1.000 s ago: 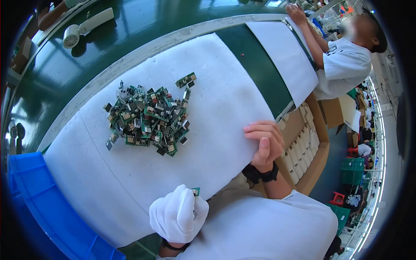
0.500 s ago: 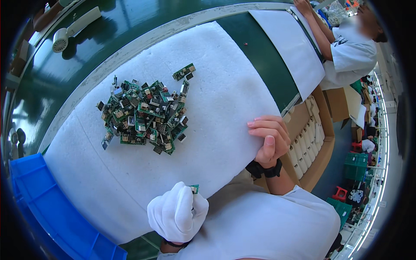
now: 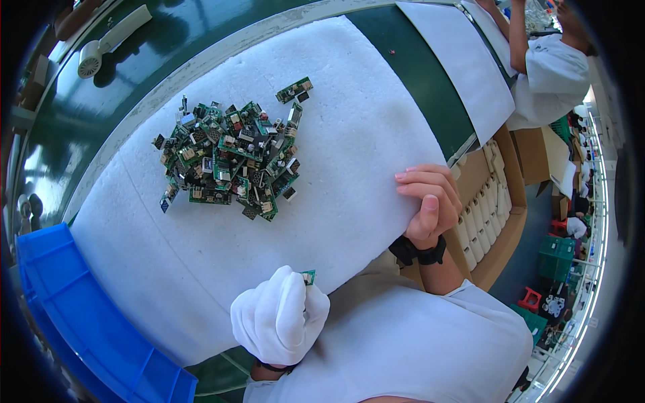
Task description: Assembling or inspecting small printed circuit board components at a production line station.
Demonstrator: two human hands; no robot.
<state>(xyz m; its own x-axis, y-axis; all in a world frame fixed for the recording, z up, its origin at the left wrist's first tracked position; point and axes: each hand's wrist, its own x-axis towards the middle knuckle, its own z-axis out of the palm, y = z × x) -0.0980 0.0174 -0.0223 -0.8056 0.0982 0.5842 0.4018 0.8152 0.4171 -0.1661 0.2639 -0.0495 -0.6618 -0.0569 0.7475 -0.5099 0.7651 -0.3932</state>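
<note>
My left hand, in a white glove, is closed in a pinch near the front edge of the white foam sheet. A small green circuit board pokes out of its fingertips; the rest of it is hidden by the glove. My bare right hand rests at the right edge of the foam, fingers loosely bent and apart from the thumb, with nothing in it. Beyond my left hand, a heap of small green circuit boards lies on the foam. One board lies at the heap's far right side.
A blue plastic bin stands at the left. On the green table beyond lies a white handheld fan-like device. To the right, a cardboard box holds rows of white parts. Another person sits at the far right.
The view has shifted slightly, so the foam and heap sit a little higher. My left hand still pinches the board, and my right hand stays at the foam's edge.
</note>
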